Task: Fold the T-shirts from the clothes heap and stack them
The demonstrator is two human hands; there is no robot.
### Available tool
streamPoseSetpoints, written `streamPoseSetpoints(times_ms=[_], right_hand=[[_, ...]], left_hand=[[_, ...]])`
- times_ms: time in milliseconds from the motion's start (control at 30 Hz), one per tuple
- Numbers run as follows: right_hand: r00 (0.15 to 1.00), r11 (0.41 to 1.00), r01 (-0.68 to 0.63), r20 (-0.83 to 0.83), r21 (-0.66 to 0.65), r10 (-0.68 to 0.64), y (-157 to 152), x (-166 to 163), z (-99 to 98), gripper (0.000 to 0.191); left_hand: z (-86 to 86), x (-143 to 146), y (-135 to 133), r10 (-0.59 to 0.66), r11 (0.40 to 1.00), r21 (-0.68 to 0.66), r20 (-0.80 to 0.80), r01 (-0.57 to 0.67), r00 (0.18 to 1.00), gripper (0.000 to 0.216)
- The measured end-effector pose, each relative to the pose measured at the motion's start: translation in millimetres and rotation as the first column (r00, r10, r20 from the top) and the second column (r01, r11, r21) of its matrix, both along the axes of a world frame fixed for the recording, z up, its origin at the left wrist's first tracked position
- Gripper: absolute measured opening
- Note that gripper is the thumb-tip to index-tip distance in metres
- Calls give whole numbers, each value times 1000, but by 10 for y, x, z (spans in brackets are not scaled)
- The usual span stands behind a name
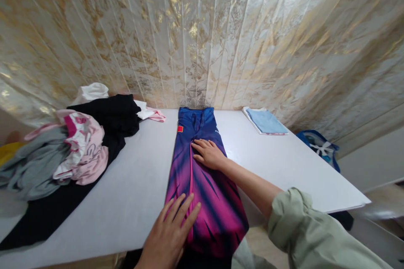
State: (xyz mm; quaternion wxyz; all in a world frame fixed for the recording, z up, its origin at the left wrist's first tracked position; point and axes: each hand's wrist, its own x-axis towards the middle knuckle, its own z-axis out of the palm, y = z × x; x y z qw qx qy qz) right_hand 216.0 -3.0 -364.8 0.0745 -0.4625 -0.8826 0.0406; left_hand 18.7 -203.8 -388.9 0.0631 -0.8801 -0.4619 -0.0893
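Observation:
A blue and magenta garment (202, 185), folded into a long strip, lies down the middle of the white table (135, 189). My right hand (208, 153) rests flat on its middle, fingers stretched out toward the left. My left hand (170, 231) lies flat on the garment's near left edge, fingers spread and pointing away from me. Neither hand holds anything. The near end of the garment hangs over the table's front edge.
A heap of clothes (72, 151) in black, grey, pink and white covers the table's left side. A folded light blue cloth (265, 121) lies at the back right. A blue bag (318, 145) sits beyond the right edge. A gold-patterned curtain (202, 33) hangs behind.

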Motion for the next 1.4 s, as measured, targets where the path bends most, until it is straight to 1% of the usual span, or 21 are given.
streamPoseSetpoints(times_ms=[67,133,233,333,367,433,533,567,633,733,767,800,867,933,1000,1067,1133,1200,1267,1333,1400], right_hand=[[999,998,44,12,34,-44,247,-58,-21,53],[997,995,74,-10,62,-73,437,-70,-27,52],[996,994,89,-34,65,-87,602,-46,-51,51],[996,995,84,-11,46,-83,662,-19,-107,50],[997,996,81,-6,46,-81,669,-14,-128,50],[997,995,77,-10,57,-77,673,-11,-159,51],[997,995,73,-10,63,-73,669,-13,-176,52],[997,995,74,-7,62,-73,667,-14,-174,52],[997,995,78,-8,62,-78,665,-14,-167,52],[996,995,84,-8,56,-84,664,-10,-157,54],[996,995,85,-4,51,-85,664,-10,-154,55],[996,995,84,3,46,-84,663,-12,-151,57],[996,996,85,20,39,-85,657,-24,-141,59],[995,995,89,32,37,-90,642,-44,-121,61],[995,995,97,33,35,-98,619,-60,-92,63],[994,994,103,19,43,-104,600,-52,-65,64],[993,990,121,-4,68,-121,595,-7,-54,66],[988,985,155,-15,80,-154,606,67,-70,66],[983,981,183,-7,65,-183,626,143,-107,65],[981,980,194,-1,51,-194,645,193,-149,65],[981,980,192,-8,53,-192,654,210,-179,65]], left_hand=[[15,-91,-8,-20,999,40,21,19,1000,91],[16,-219,-2,-82,995,70,74,77,994,80],[23,-415,-2,-133,990,79,189,120,973,55],[112,-519,-40,-70,997,-12,278,76,958,20],[167,-528,-53,-46,996,-58,276,65,960,12],[302,-518,-59,-34,989,-135,239,68,970,5],[463,-463,2,-78,983,-149,214,111,974,16],[481,-437,36,-71,985,-137,223,103,972,16],[457,-383,111,-50,992,-103,239,76,970,12],[354,-314,197,-84,995,-37,226,95,970,48],[335,-297,218,-100,993,-37,221,111,970,52],[334,-280,239,-101,991,-60,221,117,970,47],[380,-225,299,-58,986,-138,245,94,968,27],[444,-116,398,-24,980,-183,284,78,959,26],[454,53,532,-71,980,-157,313,125,947,34],[374,235,669,-137,974,-135,283,181,949,57],[233,368,767,-148,971,-155,216,184,965,73],[90,409,805,-149,966,-183,173,181,973,77],[-7,366,790,-168,960,-198,166,199,972,76],[-40,286,762,-200,951,-202,177,234,964,77],[-5,221,778,-238,939,-203,203,278,950,76]])
